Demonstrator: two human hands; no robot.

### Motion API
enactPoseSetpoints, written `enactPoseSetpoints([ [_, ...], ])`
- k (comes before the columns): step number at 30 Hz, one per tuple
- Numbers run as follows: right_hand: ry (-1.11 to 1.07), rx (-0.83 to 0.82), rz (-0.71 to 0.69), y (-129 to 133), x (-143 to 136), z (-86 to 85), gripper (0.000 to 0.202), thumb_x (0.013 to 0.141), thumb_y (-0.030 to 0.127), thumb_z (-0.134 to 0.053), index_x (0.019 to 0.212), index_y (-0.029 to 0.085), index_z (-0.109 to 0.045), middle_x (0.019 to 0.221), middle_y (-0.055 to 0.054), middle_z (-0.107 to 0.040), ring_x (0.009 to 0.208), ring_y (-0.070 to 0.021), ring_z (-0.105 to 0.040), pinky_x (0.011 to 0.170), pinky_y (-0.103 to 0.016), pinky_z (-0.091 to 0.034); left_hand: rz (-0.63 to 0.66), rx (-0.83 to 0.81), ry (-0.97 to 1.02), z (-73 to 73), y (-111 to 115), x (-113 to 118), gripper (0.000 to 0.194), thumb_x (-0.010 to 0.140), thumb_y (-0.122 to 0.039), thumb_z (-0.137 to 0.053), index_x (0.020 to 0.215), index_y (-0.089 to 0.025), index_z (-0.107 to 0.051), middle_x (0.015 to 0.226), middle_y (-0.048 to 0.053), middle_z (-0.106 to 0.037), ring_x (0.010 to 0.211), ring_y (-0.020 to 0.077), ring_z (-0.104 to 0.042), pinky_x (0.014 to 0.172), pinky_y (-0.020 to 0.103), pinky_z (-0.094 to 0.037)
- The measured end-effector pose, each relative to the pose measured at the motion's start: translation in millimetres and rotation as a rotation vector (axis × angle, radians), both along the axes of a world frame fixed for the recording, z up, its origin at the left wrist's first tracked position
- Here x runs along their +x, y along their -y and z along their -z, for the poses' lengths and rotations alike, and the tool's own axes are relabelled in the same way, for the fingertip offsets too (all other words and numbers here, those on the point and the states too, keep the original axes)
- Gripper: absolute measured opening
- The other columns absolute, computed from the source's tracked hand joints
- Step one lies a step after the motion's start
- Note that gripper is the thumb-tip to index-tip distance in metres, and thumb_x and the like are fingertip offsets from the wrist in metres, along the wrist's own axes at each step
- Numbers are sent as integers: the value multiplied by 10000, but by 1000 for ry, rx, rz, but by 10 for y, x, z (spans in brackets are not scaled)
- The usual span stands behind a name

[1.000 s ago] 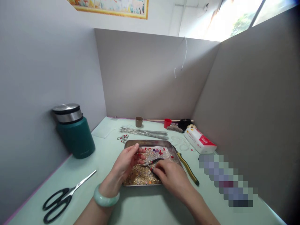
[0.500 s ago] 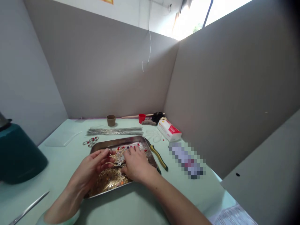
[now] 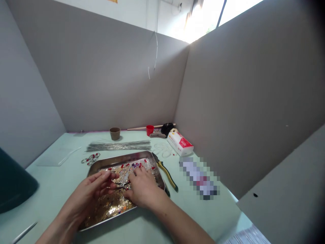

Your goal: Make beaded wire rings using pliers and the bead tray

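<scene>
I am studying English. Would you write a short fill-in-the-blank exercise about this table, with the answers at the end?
1. The left hand and the right hand reach over a metal tray containing tiny red and gold ____.
2. The hand nearer the larger pliers, outside the tray, is the ____ one.
3. The brown cup stands to the left of a ____ cup.

Missing words: beads; right; red.

Reaching with right hand [image 3: 143,187] among beads [image 3: 110,205] in metal tray [image 3: 142,156]; holding left hand [image 3: 91,189] over its left side; seeing yellow-handled pliers [image 3: 169,176] on desk [image 3: 208,210], beside tray's right edge.
</scene>
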State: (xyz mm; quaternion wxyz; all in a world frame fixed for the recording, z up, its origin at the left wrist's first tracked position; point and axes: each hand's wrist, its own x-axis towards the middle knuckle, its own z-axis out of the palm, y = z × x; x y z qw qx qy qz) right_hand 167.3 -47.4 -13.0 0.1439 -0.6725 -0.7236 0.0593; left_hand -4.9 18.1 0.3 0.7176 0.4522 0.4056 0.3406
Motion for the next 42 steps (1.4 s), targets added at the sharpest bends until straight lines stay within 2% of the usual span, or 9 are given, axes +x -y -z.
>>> enactPoseSetpoints([
  [8,-38,101,-5,-13,48,-63,271,826,379,-579,982,164,-634,1029,-103,-607,1028,-263,-483,876,-383,-394,131,29,-109,35,78,27,288,760,-416,-672,860,-148,-706,726,52,-674,677,134,-599,634,198,-491],
  [17,-152,200,-71,-35,41,-81,125,846,246,-566,921,174,-635,967,-69,-621,956,-212,-504,852,-324,-399,127,220,-193,-165,140,64,314,746,-448,-662,862,-159,-704,816,80,-674,768,197,-602,655,251,-488],
  [21,-167,241,-99,107,93,-192,157,882,270,-529,949,180,-640,980,-72,-633,958,-206,-527,867,-331,-400,114,273,-200,-224,207,87,311,721,-452,-682,832,-162,-687,825,70,-662,750,192,-604,635,249,-491],
  [25,-289,379,-64,428,360,-262,170,907,220,-473,925,193,-640,934,-61,-651,903,-190,-570,825,-314,-433,141,276,-203,-284,296,109,329,712,-488,-674,746,-161,-662,779,62,-654,682,185,-595,604,257,-485],
  [30,-378,690,245,1080,1012,119,167,910,199,-458,962,192,-617,961,-85,-650,939,-212,-588,851,-353,-446,200,291,-163,-253,338,40,386,820,-533,-520,714,-176,-619,666,38,-629,624,168,-561,612,254,-462],
  [33,-290,729,517,1487,1380,410,147,893,251,-491,911,186,-621,959,-96,-642,937,-239,-588,834,-374,-446,249,351,-172,-203,266,-25,349,841,-496,-513,724,-183,-615,658,24,-612,628,155,-542,606,234,-440],
  [37,-227,740,798,1823,1600,613,194,886,300,-444,932,188,-596,989,-100,-602,935,-260,-571,829,-404,-435,211,405,-195,-124,133,-56,294,819,-473,-559,727,-198,-603,671,9,-599,639,152,-528,610,228,-436],
  [39,-202,704,830,1885,1573,666,220,888,282,-406,971,191,-588,1003,-101,-582,942,-263,-563,818,-410,-437,189,424,-247,-84,95,-60,302,796,-492,-579,718,-200,-601,662,10,-600,647,157,-528,611,224,-435],
  [42,-170,632,713,1894,1434,726,213,894,235,-389,967,205,-587,975,-93,-563,916,-246,-568,784,-388,-455,176,441,-333,-53,84,-74,353,745,-553,-601,700,-203,-606,641,14,-604,650,168,-533,612,223,-439],
])
